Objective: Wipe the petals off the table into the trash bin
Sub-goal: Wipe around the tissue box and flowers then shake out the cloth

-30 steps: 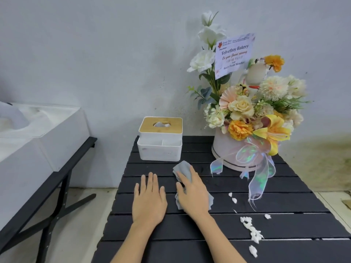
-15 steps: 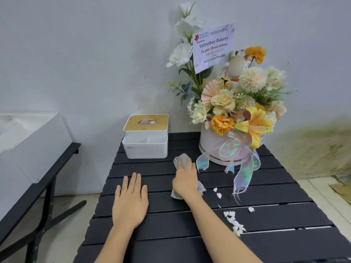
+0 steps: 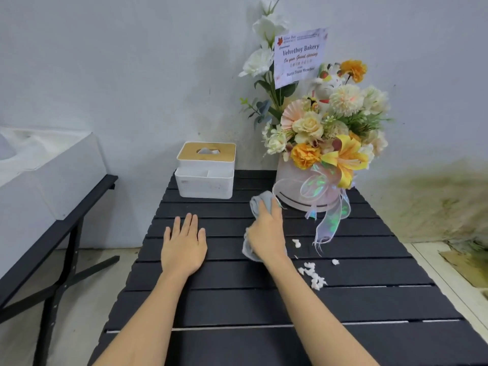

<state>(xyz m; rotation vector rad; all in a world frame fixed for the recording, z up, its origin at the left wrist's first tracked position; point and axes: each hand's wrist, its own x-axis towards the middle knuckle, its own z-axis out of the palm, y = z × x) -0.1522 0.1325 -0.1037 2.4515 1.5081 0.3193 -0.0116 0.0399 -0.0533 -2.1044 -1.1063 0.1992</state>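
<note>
A grey cloth lies on the black slatted table, and my right hand presses flat on top of it, just left of the flower box. Several small white petals are scattered on the slats to the right of that hand, with one more petal close to the ribbon. My left hand rests flat on the table with straight fingers, holding nothing. No trash bin is in view.
A white tissue box with a wooden lid stands at the table's back left. A pink round box of flowers with a trailing ribbon and a card stands at the back right. A white box on a black bench is to the left.
My right hand has pushed the cloth farther back and right, up against the flower box. My left hand has stayed flat on the table. The camera has shifted.
</note>
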